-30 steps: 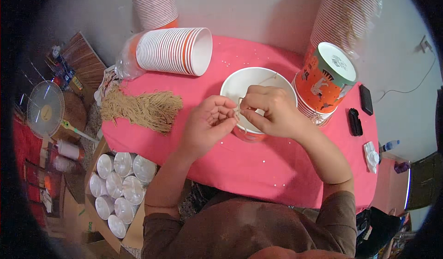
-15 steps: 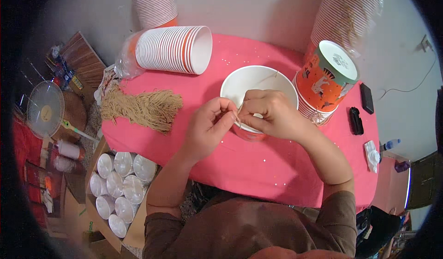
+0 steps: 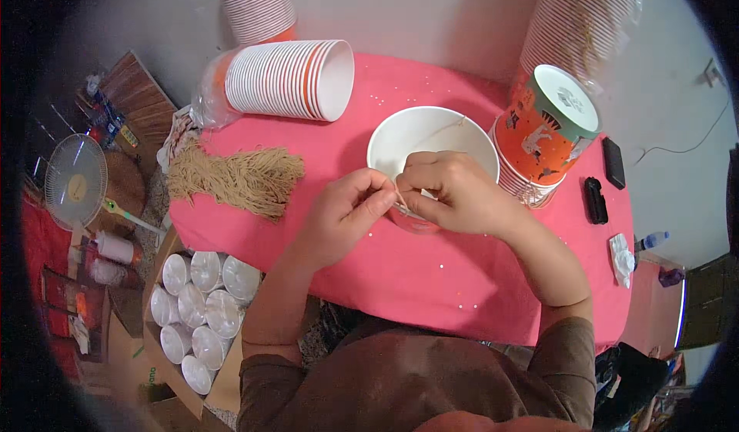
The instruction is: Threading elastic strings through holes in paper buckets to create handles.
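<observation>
pale wall (image 3: 400, 16) backs a pink-covered counter (image 3: 385, 286). a short tan string (image 3: 399, 193) is at the fingertips of both hands, just over the near rim of a white-lined tub (image 3: 396, 136). the left hand (image 3: 339, 215) pinches it between thumb and forefinger, and the right hand (image 3: 456, 193), fingers curled, grips it from the other side. the tub stands mouth up, a thin strand (image 3: 450, 130) against its inner wall. left of the left hand lies a loose tan bundle (image 3: 245, 182); behind that, a nested cup stack (image 3: 277, 80) rests on its side. just right of the tub, an upturned orange tub (image 3: 535, 136) tops another pile. farther right are a black case (image 3: 595, 200) and a crumpled tissue (image 3: 621, 260). below the counter's left edge, a carton (image 3: 245, 347) holds wrapped cups (image 3: 192, 305), with a fan (image 3: 75, 182) beyond.
</observation>
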`<state>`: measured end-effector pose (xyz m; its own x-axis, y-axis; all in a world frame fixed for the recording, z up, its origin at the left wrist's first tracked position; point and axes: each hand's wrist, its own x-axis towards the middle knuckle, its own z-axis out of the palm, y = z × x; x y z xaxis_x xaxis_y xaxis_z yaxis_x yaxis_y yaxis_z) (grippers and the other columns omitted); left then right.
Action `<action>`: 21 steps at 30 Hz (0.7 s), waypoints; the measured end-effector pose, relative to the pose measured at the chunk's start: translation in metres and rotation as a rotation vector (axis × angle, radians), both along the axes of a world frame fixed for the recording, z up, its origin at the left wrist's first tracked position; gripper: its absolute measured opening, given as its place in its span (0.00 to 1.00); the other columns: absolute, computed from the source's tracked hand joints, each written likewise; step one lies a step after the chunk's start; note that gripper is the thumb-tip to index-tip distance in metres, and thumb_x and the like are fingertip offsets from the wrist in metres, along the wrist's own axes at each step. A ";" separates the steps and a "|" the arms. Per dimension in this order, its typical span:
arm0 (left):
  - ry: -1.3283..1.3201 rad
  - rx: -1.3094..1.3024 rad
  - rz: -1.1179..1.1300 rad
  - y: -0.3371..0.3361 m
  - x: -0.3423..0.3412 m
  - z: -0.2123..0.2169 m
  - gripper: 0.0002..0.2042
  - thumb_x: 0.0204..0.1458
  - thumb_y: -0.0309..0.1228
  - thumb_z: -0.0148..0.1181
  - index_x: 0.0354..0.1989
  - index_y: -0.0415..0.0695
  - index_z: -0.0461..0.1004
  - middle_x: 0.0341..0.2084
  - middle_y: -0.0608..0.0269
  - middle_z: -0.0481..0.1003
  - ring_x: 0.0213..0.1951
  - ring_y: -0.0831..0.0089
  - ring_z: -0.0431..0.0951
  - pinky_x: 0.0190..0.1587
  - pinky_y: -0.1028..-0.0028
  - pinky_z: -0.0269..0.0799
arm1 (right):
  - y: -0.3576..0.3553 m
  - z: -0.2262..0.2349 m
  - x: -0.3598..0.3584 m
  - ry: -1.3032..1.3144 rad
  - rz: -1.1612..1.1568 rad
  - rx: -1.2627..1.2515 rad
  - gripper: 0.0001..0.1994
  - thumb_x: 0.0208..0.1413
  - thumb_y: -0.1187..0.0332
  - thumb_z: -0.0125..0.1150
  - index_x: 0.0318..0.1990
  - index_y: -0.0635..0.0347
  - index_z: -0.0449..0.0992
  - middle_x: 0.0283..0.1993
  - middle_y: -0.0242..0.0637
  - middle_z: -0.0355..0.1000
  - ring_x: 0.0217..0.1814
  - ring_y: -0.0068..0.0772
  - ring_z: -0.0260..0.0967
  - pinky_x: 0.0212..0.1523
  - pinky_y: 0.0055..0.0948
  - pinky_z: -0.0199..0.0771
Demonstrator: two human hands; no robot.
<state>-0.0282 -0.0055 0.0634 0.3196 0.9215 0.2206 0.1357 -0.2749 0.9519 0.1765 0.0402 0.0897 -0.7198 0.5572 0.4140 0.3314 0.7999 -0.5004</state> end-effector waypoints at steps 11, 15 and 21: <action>-0.175 -0.121 -0.018 0.003 -0.002 -0.007 0.03 0.55 0.23 0.57 0.37 0.40 0.72 0.27 0.76 0.69 0.28 0.89 0.66 0.31 0.85 0.63 | 0.000 0.002 0.001 0.025 0.041 -0.019 0.04 0.50 0.69 0.61 0.31 0.56 0.79 0.29 0.40 0.73 0.29 0.46 0.73 0.30 0.42 0.70; -0.394 -0.182 -0.133 0.006 -0.008 -0.015 0.03 0.57 0.24 0.55 0.38 0.41 0.72 0.25 0.73 0.70 0.25 0.86 0.67 0.26 0.85 0.63 | -0.002 -0.002 0.002 0.050 0.059 -0.055 0.05 0.51 0.76 0.62 0.35 0.63 0.79 0.29 0.39 0.71 0.32 0.38 0.71 0.31 0.32 0.69; -0.540 -0.233 -0.105 0.005 -0.005 -0.022 0.05 0.58 0.28 0.54 0.37 0.40 0.72 0.23 0.69 0.70 0.22 0.83 0.68 0.22 0.82 0.66 | -0.009 -0.001 -0.001 0.181 -0.025 -0.156 0.05 0.50 0.77 0.64 0.35 0.62 0.80 0.37 0.37 0.71 0.37 0.30 0.71 0.37 0.29 0.71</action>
<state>-0.0328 -0.0004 0.0415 0.3102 0.9347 0.1734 -0.4011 -0.0367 0.9153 0.1751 0.0313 0.0887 -0.6270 0.6412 0.4424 0.2436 0.7008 -0.6705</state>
